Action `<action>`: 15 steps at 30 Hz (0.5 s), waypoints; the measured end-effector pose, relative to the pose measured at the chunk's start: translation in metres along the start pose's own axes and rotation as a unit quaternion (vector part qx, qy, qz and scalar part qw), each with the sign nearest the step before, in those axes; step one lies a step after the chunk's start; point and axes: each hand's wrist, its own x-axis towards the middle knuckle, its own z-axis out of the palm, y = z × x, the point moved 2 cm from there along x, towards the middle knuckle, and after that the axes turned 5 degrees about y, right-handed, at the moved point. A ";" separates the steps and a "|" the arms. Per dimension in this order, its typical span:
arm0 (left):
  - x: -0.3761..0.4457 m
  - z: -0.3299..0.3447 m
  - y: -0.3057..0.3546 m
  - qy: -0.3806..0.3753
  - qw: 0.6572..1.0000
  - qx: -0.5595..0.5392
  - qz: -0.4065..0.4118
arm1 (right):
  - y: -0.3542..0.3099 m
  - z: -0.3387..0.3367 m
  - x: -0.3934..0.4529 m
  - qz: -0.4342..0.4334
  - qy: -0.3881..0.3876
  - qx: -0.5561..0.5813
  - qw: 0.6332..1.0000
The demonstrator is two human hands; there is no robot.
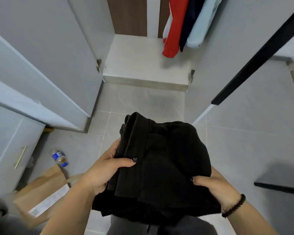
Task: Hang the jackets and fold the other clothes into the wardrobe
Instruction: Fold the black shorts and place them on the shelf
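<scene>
I hold a folded black garment (pixel 161 167) in front of me, above the grey tiled floor (pixel 244 146) and before the open wardrobe (pixel 143 61). My left hand (pixel 102 170) grips its left edge: the thumb lies flat on top of the cloth, its dark-painted nail pointing toward the middle of the bundle, while the other fingers (pixel 115 146) curl round the edge and go underneath, out of sight. My right hand (pixel 214 185) grasps the lower right corner, the thumb pressing the fabric from above and the rest of that hand hidden beneath the cloth; a dark beaded bracelet (pixel 234 208) sits on that wrist. The garment lies between both hands, bunched into thick layers, with one folded strip rising at its far left end.

Inside the wardrobe, a red garment (pixel 173 31), a navy garment (pixel 188 22) and a pale blue garment (pixel 204 22) hang side by side at the right, above its pale bare base.

On the floor to my left lies a plastic bottle (pixel 59 158) with a blue label; the writing on it is too blurred to read. Near it rests a brown paper bag (pixel 41 192) bearing a white printed slip (pixel 46 204), whose text is also too small to make out. A drawer unit (pixel 10 150) with brass handles stands at the far left
</scene>
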 end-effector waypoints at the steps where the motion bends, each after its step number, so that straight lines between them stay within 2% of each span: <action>1: -0.011 0.001 0.018 -0.002 1.000 0.000 0.002 | -0.019 0.005 -0.011 -0.002 -0.002 -0.002 1.000; 8: -0.093 0.001 0.144 -0.010 0.999 0.007 0.032 | -0.143 0.060 -0.093 -0.025 -0.032 -0.023 0.999; 15: -0.155 -0.010 0.261 -0.025 0.992 0.052 0.109 | -0.244 0.122 -0.152 -0.116 -0.047 -0.043 0.991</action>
